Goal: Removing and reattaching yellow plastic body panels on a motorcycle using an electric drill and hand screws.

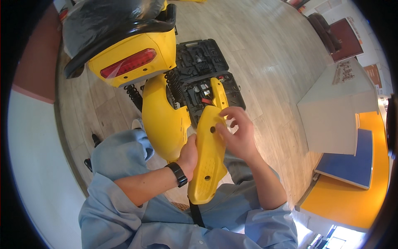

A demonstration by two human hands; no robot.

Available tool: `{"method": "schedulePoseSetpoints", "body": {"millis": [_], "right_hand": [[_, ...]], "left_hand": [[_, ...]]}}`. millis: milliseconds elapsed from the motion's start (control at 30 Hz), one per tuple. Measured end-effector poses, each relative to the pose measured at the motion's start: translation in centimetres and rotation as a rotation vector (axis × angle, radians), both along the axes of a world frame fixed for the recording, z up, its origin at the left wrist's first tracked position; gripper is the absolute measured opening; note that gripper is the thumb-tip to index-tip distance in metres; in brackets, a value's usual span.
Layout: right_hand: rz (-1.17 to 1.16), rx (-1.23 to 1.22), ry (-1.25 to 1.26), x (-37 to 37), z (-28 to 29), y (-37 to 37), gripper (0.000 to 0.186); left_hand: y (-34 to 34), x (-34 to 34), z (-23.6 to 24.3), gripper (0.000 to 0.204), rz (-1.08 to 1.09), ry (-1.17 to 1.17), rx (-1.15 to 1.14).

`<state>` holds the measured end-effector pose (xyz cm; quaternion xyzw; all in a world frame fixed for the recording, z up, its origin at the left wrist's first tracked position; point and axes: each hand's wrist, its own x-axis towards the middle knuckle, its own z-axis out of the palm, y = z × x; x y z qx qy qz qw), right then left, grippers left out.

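A long yellow plastic cover [206, 162] with dark round holes is held tilted above my lap. My left hand [189, 155], with a black watch on its wrist, is closed around the cover's left edge. My right hand [240, 135] is at the cover's upper right edge, its thumb and fingers curved but apart, the thumb close to the upper hole. Just beyond stands a yellow scooter's rear, with its rounded fender [161, 118], red tail light [128, 63] and black coil springs [173, 86]. Another yellow plastic part [218, 92] rests over the open black tool case [203, 62].
A black grab rail [124, 31] curves round the plastic-wrapped seat [107, 16]. Left of me runs a white and reddish wall [33, 137]. A white cabinet [331, 112] and a blue board [348, 159] on an orange surface stand to the right on the wood-look floor [265, 62].
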<state>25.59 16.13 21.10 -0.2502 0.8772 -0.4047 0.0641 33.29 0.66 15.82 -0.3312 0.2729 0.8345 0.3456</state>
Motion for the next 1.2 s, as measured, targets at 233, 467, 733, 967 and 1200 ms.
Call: {"method": "schedulePoseSetpoints", "body": {"millis": [233,467,733,967,1200], "right_hand": [[-0.505,-0.504,-1.264,1.0,-3.7,2.1,0.033],[-0.522,-0.505,-1.076,2.0,-4.6,2.0,0.035],[-0.660,-0.188,-0.831,-10.2,-10.3,6.5,0.042],[-0.593,0.036,-0.583,-18.4,-24.3,7.2,0.054],[-0.452,0.332,-0.646,-21.2,-36.9,2.6,0.062]], "left_hand": [[-0.5,-1.4,1.8,0.057,0.197,-0.014,0.078],[0.2,-1.1,1.6,0.043,0.273,-0.091,-0.115],[0.3,-0.3,2.7,0.024,-0.084,0.037,-0.228],[0.1,-0.4,2.3,0.021,-0.175,0.180,-0.144],[-1.6,-1.7,1.7,0.025,-0.215,0.071,-0.273]]}}
